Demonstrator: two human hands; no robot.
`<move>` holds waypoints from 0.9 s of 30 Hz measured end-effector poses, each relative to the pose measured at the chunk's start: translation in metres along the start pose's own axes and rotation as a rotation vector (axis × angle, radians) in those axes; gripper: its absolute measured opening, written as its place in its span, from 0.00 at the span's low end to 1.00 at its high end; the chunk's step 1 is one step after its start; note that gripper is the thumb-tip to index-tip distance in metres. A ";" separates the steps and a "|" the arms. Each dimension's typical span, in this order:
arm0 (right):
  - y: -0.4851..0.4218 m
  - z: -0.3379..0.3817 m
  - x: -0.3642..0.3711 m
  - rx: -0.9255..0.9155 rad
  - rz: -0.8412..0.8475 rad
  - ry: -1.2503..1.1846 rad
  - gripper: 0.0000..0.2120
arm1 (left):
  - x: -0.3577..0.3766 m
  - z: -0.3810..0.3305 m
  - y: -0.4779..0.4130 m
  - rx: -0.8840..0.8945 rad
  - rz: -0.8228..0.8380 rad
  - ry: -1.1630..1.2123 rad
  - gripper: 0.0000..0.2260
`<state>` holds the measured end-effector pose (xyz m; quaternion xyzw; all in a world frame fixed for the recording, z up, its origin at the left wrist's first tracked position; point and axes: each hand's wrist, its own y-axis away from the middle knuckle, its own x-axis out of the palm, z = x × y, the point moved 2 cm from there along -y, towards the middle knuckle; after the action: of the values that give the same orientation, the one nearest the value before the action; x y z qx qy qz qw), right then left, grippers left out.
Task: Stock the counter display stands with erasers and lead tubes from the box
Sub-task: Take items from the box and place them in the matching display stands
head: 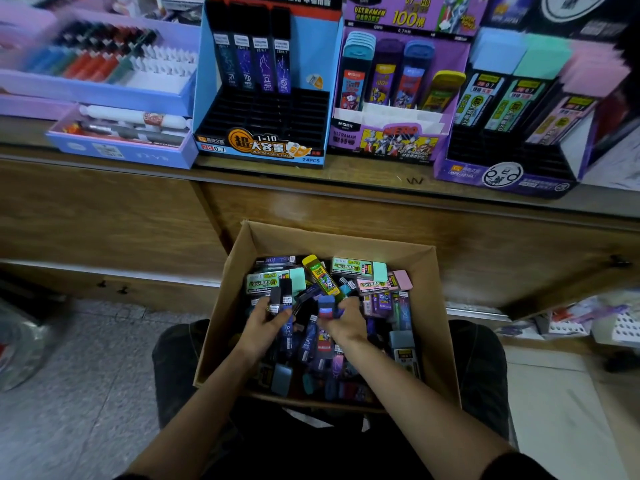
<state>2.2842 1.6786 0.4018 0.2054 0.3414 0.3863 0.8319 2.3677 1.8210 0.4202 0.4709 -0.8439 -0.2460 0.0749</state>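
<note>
Both hands down in the box [440,306] on my lap. Left hand [268,322] closed around several dark lead tubes [281,299]; right hand [343,320] pinching a blue-capped tube [326,306]. Best to sort by design now, matching the blue stand [259,147] with its empty slots.

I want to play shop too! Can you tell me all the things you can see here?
Cardboard box: one, brown, on the person's lap, full of mixed tubes and erasers.
Blue stand: one, on the counter, four dark tubes at the back.
Purple cartoon stand: one, middle of the counter, blue, purple and yellow tubes.
Purple stand: one, right, blue, green and pink packs.
Pen trays: lilac, left.
Left hand: holding dark tubes in the box.
Right hand: holding a blue tube.
</note>
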 end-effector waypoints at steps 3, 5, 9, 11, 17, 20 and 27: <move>-0.006 -0.004 -0.010 0.082 -0.010 -0.197 0.29 | 0.000 -0.001 0.002 -0.008 0.008 0.034 0.09; -0.008 -0.004 -0.015 0.126 -0.020 -0.309 0.30 | 0.000 -0.002 0.002 -0.007 0.001 0.046 0.09; -0.010 0.000 -0.020 0.215 0.045 -0.331 0.21 | 0.002 -0.002 0.002 -0.027 -0.005 0.076 0.10; -0.013 0.000 -0.024 0.246 0.074 -0.294 0.18 | 0.002 -0.003 0.003 -0.052 -0.013 0.092 0.09; -0.023 -0.007 -0.038 0.319 0.111 -0.344 0.22 | 0.002 -0.005 0.007 -0.085 0.086 0.121 0.09; -0.020 -0.010 -0.053 0.312 0.157 -0.305 0.18 | 0.007 -0.009 0.012 -0.119 0.133 0.132 0.26; 0.021 0.008 -0.083 0.069 0.365 -0.294 0.03 | 0.031 -0.027 0.010 -0.094 0.184 0.081 0.27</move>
<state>2.2404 1.6258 0.4541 0.3458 0.1869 0.4843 0.7816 2.3528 1.7906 0.4453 0.3969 -0.8674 -0.2581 0.1534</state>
